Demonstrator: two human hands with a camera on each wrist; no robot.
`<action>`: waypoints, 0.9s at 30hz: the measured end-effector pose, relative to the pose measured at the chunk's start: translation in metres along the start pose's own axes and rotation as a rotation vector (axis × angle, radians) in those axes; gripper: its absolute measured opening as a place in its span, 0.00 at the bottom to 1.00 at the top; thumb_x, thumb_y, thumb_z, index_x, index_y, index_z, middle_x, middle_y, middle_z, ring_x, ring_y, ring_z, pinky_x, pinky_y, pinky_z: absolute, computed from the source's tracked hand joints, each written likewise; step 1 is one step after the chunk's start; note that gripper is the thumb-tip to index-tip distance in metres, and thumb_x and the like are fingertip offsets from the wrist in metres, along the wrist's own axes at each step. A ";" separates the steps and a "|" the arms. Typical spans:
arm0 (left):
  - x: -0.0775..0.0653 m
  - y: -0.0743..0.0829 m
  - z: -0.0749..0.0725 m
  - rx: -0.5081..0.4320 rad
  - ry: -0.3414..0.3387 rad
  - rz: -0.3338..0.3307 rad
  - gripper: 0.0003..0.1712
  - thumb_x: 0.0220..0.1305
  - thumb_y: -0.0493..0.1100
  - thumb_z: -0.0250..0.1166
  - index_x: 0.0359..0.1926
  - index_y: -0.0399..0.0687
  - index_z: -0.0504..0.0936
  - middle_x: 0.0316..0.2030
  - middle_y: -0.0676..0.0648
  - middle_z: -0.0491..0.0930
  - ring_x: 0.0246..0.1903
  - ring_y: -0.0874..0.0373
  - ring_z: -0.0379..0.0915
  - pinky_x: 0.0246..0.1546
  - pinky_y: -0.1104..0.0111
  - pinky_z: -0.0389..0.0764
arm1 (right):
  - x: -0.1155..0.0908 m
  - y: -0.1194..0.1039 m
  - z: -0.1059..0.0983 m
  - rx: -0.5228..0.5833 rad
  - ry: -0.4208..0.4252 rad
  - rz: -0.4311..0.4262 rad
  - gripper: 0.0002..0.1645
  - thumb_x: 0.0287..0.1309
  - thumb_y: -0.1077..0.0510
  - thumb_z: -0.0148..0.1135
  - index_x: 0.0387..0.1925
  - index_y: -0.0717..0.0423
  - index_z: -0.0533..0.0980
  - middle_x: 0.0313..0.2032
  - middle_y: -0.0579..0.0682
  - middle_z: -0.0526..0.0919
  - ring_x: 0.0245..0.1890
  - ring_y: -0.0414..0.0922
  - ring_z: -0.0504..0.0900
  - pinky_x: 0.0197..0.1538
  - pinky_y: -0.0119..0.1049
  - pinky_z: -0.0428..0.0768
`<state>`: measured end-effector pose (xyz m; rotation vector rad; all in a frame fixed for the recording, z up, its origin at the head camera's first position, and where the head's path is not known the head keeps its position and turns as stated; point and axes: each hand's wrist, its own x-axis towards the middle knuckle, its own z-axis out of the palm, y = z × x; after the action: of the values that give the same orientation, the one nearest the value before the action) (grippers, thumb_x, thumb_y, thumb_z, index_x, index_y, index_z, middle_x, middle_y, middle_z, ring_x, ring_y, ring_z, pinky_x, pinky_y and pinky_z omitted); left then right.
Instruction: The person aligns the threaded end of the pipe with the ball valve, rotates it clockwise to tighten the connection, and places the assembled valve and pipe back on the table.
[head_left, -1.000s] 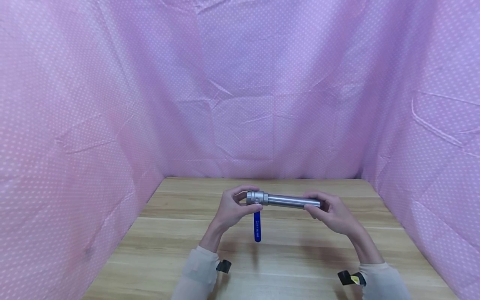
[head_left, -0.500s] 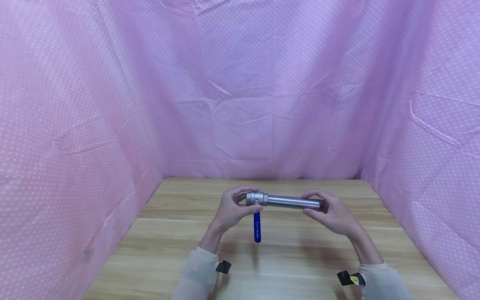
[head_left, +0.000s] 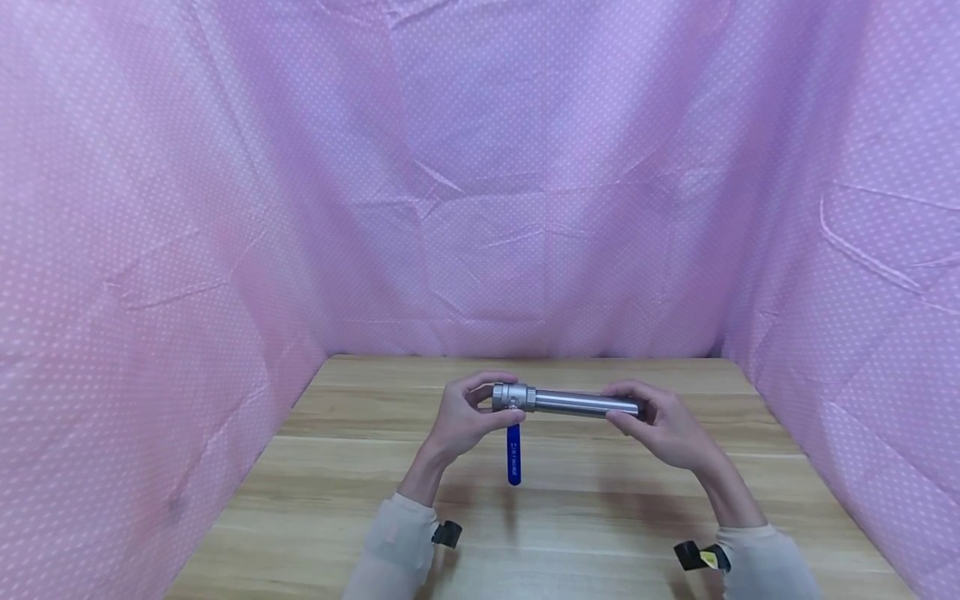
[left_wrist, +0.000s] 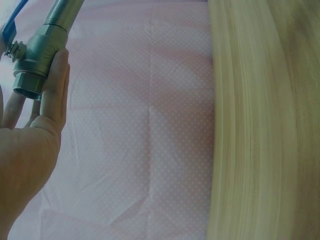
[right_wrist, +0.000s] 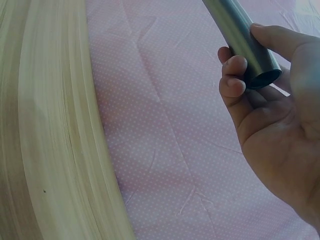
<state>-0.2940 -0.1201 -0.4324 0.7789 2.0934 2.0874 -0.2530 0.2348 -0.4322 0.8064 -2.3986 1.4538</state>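
Observation:
A silver ball valve [head_left: 513, 396] with a blue lever handle [head_left: 513, 454] is joined to a straight steel pipe [head_left: 573, 402], held level above the table in the head view. My left hand [head_left: 461, 414] grips the valve body between thumb and fingers, and the lever points toward me. Around the pipe's far right end, my right hand [head_left: 663, 423] pinches with its thumb in front and fingers behind. In the left wrist view, the valve's open hex end [left_wrist: 30, 84] shows beside the fingers. The pipe's hollow end [right_wrist: 265, 79] faces the palm in the right wrist view.
A wooden table [head_left: 360, 533] lies below both hands. Pink dotted cloth [head_left: 480, 275] hangs behind it and along both sides. Each wrist carries a small black camera, such as the left one [head_left: 447, 534].
Half a second ago my right thumb was lowered and the fingers looser around the pipe; now the thumb is back on it. The left hand and valve stay nearly still.

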 end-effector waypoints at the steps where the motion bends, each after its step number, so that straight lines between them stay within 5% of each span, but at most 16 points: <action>1: 0.000 0.000 0.000 -0.001 -0.001 0.001 0.31 0.63 0.34 0.83 0.66 0.44 0.87 0.64 0.37 0.83 0.56 0.53 0.88 0.53 0.62 0.97 | 0.000 0.000 0.000 0.006 -0.002 -0.004 0.18 0.75 0.68 0.69 0.61 0.56 0.84 0.33 0.46 0.85 0.27 0.34 0.81 0.25 0.32 0.83; 8: 0.000 0.000 0.000 0.006 -0.013 -0.001 0.35 0.63 0.34 0.83 0.70 0.34 0.83 0.65 0.35 0.83 0.57 0.53 0.88 0.54 0.62 0.97 | 0.001 0.003 0.001 0.030 -0.003 -0.015 0.18 0.72 0.71 0.71 0.60 0.59 0.84 0.35 0.45 0.86 0.29 0.32 0.81 0.26 0.31 0.83; 16: 0.000 0.000 0.000 0.005 -0.007 -0.009 0.34 0.63 0.35 0.83 0.69 0.36 0.84 0.65 0.35 0.83 0.56 0.53 0.88 0.54 0.62 0.97 | 0.000 0.001 0.001 0.059 -0.041 -0.002 0.24 0.69 0.72 0.74 0.62 0.57 0.81 0.39 0.53 0.87 0.29 0.32 0.80 0.23 0.31 0.79; 27: 0.000 0.000 0.000 -0.001 -0.004 -0.006 0.33 0.63 0.35 0.83 0.68 0.37 0.85 0.64 0.36 0.83 0.56 0.53 0.88 0.54 0.63 0.97 | 0.000 0.000 0.001 0.054 -0.025 0.007 0.22 0.70 0.71 0.73 0.61 0.56 0.81 0.39 0.51 0.84 0.26 0.32 0.75 0.22 0.32 0.77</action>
<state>-0.2945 -0.1204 -0.4324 0.7748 2.0898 2.0818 -0.2531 0.2341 -0.4328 0.8342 -2.3919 1.5264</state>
